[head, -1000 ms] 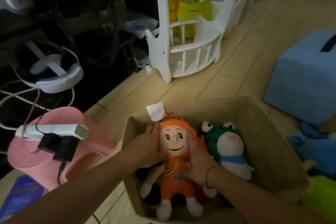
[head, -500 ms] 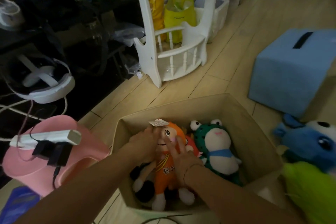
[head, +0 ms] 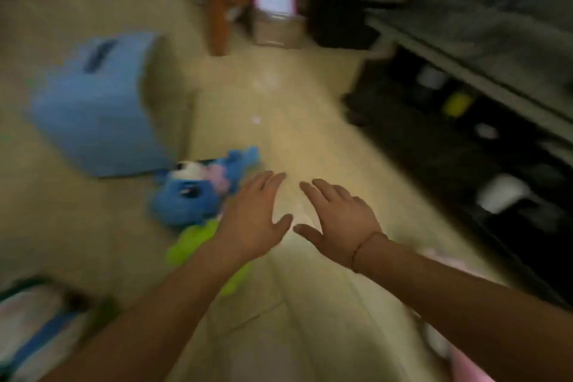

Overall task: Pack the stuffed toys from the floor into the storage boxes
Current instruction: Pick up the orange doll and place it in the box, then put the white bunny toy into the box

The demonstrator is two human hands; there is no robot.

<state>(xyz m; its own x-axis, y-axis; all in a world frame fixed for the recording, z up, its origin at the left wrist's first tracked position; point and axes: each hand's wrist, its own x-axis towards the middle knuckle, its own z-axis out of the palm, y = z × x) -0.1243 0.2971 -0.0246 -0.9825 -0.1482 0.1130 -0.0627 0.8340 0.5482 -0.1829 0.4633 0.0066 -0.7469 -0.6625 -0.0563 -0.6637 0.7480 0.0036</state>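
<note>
blue stuffed toy (head: 189, 195) on floor (head: 304, 121), blurred, white and pink patches | green toy (head: 192, 245) beside it | left hand (head: 251, 220), right hand (head: 338, 223) spread flat, empty

Under you runs a pale wood floor (head: 297, 121), blurred in this view. On it, to your left, sits a blue box (head: 93, 121). Just beside its near corner lies a blue toy (head: 189, 195), and a green toy (head: 192, 245) lies just beside that, nearer you. Farther off a cardboard box (head: 276, 31) stands on the floor near a brown furniture leg (head: 218, 18). Along your right, a dark shelf unit (head: 459, 139) stands on the floor.
</note>
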